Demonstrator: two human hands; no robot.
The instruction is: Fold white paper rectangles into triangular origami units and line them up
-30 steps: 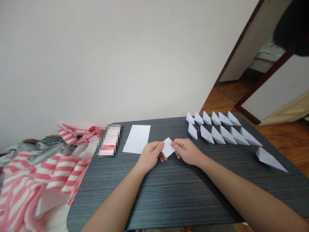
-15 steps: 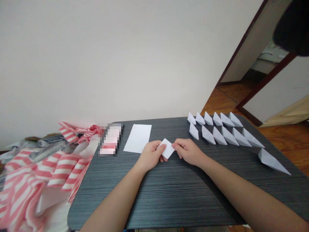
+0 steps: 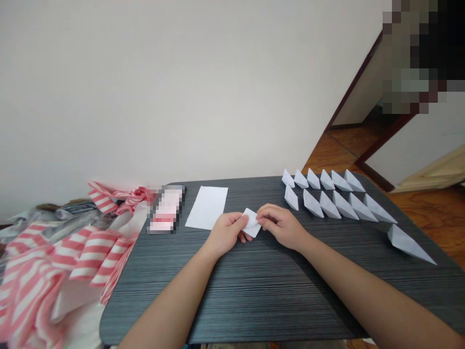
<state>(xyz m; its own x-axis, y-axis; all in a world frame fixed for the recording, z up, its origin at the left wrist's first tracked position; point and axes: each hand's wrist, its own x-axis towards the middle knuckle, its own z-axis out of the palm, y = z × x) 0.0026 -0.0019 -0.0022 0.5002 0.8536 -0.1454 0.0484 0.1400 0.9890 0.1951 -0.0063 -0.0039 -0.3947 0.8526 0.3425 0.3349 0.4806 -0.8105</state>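
1. Head view: the small folded paper [image 3: 251, 224] was between the two hands, low over the far middle of the dark tabletop [image 3: 276, 291] and just beside a flat white sheet [image 3: 207, 207].
2. Since a moment before, the right hand [image 3: 281, 225] had slid left over the paper. The white diamond that had stood clear between the hands was now partly covered on its right side. The left hand [image 3: 227, 233] had hardly shifted.
3. To me that looked like a crease being pinched tighter, not the paper being let go.
4. The left fingers [image 3: 240, 220] were drawn in narrow, thumb on top, gripping the paper's left edge. The right fingers [image 3: 263, 213] were curled close over its right corner. Both hands held it, and I saw no gap at either grip.
5. To the right, well apart from the hands, two rows of folded paper shapes [image 3: 329, 198] lay on the tabletop, with one lone shape [image 3: 409, 242] nearer the edge. Pink-striped cloth [image 3: 72, 257] was heaped off the left side.
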